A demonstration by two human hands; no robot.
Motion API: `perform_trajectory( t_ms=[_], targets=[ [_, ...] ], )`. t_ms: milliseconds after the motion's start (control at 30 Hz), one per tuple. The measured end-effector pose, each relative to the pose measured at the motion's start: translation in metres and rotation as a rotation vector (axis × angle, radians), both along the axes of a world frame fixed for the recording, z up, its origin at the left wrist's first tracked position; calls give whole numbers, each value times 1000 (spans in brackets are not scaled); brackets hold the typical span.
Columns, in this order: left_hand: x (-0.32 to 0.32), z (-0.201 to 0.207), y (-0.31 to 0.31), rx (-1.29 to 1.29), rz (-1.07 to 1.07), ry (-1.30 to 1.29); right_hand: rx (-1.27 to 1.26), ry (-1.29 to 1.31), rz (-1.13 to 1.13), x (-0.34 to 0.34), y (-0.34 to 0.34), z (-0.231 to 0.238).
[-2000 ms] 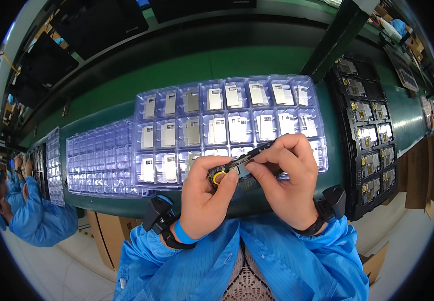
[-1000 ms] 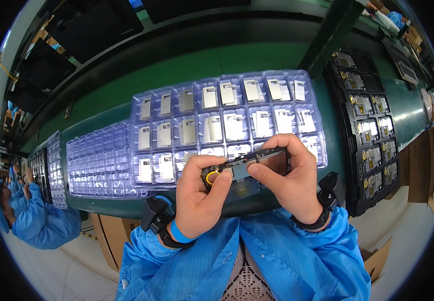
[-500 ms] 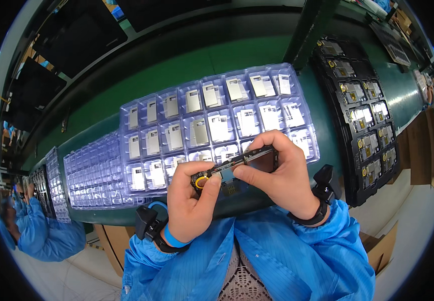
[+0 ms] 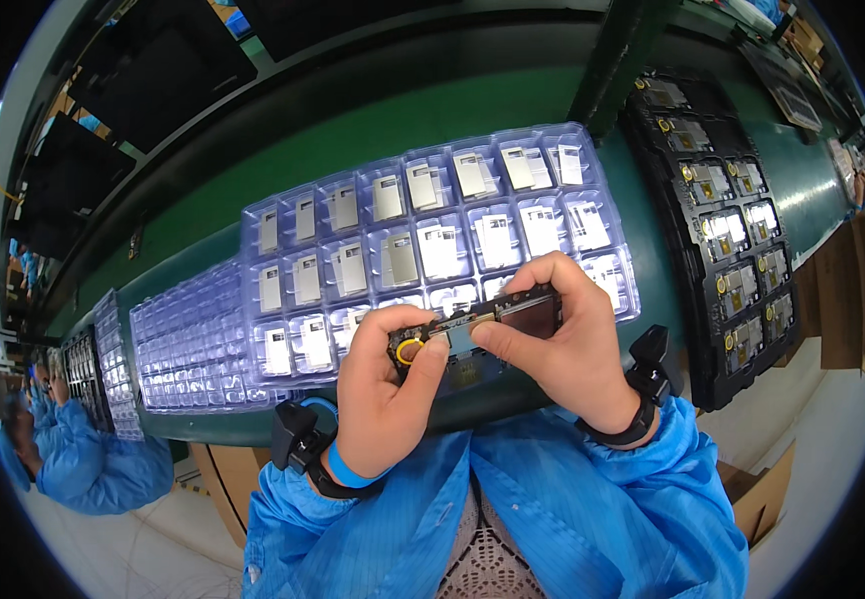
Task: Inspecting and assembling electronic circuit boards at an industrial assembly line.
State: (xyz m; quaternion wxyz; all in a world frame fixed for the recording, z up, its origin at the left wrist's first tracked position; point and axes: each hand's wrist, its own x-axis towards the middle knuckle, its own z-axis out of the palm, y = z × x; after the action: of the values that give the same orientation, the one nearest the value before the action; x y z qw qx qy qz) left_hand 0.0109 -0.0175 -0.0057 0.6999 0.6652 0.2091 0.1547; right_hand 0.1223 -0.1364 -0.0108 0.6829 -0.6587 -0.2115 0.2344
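Note:
Between my hands, just over the near edge of a clear plastic tray (image 4: 422, 218), is a dark electronic circuit board assembly (image 4: 527, 317) with a yellow ring at its left end and a silvery plate in its middle. My left hand (image 4: 389, 384) pinches the ringed end, its thumb beside the yellow ring. My right hand (image 4: 557, 339) grips the other end, its thumb pressed on the plate's right part and its fingers behind. Small silver metal plates (image 4: 401, 258) lie in the tray's compartments. The fingers hide part of the assembly's back.
On the right stands a black tray (image 4: 697, 290) with several similar board assemblies. A further clear tray (image 4: 193, 344) lies to the left on the green bench (image 4: 193, 427). A dark post (image 4: 620, 70) rises behind. At far left sits a co-worker in a blue smock (image 4: 103, 459).
The assembly has tilted slightly, so its silvery plate shows more of its face. Both hands keep their grip and have shifted very little.

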Motion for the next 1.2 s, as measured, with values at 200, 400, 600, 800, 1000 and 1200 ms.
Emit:
perform_trajectory(
  t_ms=[200,400,600,800,1000,1200],
  targets=[
    [1,0,1,-64,-33,-18,-79,-12,43,3,-1,3],
    [2,-8,1,-1,-21,-37,-37,-84,-27,-2,0,-9],
    [8,-2,3,-91,12,11,-72,-65,61,12,-4,1],
    [13,-2,9,-307,1,30,82,183,78,19,-12,-1],
    [16,-1,11,-434,-18,29,35,141,105,22,-16,-6],
    [18,1,12,-464,19,37,26,216,113,22,-16,-2]
  ],
)
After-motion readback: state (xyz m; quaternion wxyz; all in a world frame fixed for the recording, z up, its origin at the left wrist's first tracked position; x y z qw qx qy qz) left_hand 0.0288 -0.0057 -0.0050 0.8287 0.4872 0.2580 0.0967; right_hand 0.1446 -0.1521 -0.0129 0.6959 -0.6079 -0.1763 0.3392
